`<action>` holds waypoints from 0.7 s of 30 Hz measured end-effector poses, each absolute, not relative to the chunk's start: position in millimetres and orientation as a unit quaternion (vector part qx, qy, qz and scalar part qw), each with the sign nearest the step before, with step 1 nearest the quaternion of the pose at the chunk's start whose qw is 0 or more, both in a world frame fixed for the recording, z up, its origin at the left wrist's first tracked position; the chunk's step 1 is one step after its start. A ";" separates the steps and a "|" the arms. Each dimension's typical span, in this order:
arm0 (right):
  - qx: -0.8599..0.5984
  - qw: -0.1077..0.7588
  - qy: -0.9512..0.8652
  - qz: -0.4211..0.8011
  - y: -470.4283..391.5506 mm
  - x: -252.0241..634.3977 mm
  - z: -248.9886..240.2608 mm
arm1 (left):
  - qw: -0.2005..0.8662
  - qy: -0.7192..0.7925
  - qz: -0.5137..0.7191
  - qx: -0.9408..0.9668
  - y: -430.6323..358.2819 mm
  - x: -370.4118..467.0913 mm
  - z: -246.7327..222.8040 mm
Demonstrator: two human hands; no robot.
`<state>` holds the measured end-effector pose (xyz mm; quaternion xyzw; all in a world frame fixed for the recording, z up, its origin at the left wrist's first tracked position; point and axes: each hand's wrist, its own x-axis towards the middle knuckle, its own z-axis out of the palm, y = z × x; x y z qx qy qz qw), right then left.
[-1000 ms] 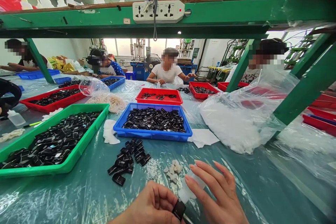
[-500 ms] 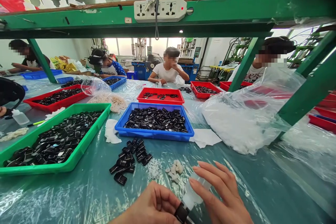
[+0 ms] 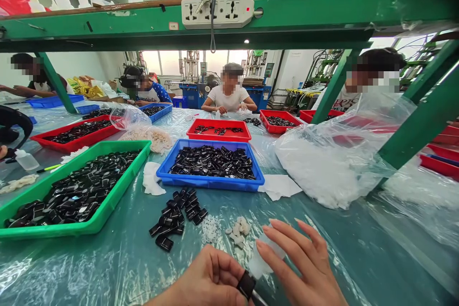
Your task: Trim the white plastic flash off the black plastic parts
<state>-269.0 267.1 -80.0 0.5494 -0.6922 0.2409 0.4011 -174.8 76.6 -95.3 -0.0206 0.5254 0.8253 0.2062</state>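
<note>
My left hand [image 3: 215,277] pinches a small black glossy piece [image 3: 246,284] near the bottom edge. A silvery narrow part shows just below that piece; I cannot make out what it belongs to. My right hand [image 3: 304,263] is on a translucent white bottle [image 3: 264,260], its fingers stretched along the bottle and its thumb hidden. The bottle slants towards the black piece; whether they touch is unclear. Beyond my hands lie a heap of black pieces [image 3: 177,217], small whitish bits [image 3: 211,229] and crumpled pale scraps [image 3: 239,230].
A green tray [image 3: 103,222] and a blue tray [image 3: 211,181] hold many black pieces. A red tray [image 3: 218,137] stands behind. A clear bag of white material [image 3: 319,172] lies right, beside a green post [image 3: 412,119]. A power strip [image 3: 217,12] hangs overhead. Several people sit opposite.
The black piece in my left hand has tilted and risen slightly. My right hand and the bottle have shifted a little left. The person opposite has lowered a hand from the face.
</note>
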 end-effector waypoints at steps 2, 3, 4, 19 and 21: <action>0.544 0.393 -0.695 0.258 267.1 -269.1 -80.5 | 0.205 0.520 0.829 -0.023 76.9 -174.8 -95.5; 0.541 0.391 -0.695 0.266 267.4 -269.9 -81.0 | 0.203 0.518 0.831 -0.025 77.0 -174.7 -95.1; 0.543 0.391 -0.694 0.268 267.9 -271.3 -81.6 | 0.202 0.518 0.831 -0.027 77.1 -174.3 -94.6; 0.542 0.390 -0.697 0.261 265.0 -274.9 -86.2 | 0.215 0.531 0.819 -0.020 78.7 -173.6 -93.3; 0.538 0.396 -0.694 0.266 264.5 -274.4 -86.1 | 0.214 0.529 0.821 -0.020 79.2 -173.3 -92.4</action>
